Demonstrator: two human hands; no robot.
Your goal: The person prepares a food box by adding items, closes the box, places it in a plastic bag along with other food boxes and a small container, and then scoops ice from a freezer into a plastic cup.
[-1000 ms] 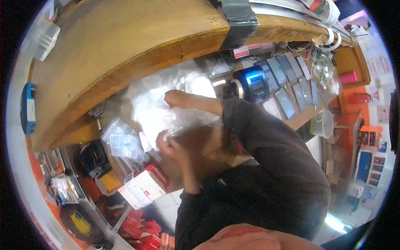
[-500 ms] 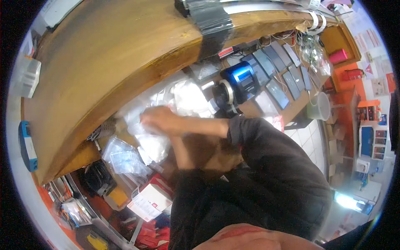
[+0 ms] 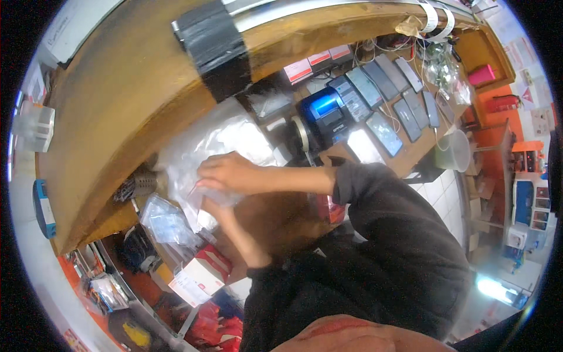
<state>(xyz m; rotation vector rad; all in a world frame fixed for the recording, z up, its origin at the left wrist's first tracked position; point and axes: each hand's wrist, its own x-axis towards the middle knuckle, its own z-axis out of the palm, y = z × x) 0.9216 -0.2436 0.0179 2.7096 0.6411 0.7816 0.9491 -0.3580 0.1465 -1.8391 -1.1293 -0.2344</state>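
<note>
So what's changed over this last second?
The right hand has come toward the left hand; clearly apart a second ago, they now overlap in view at the clear plastic. Any new grip or release can't be made out. The camera view shifted. The phones, blue-and-black device and white-and-red box look unmoved.

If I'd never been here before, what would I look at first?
Probably the shiny plastic left of the picture's middle, where the right hand and left hand are close together. Next might be the bright blue machine, up and to the right of the hands. Beyond it, toward the upper right, phones lie side by side.
</note>
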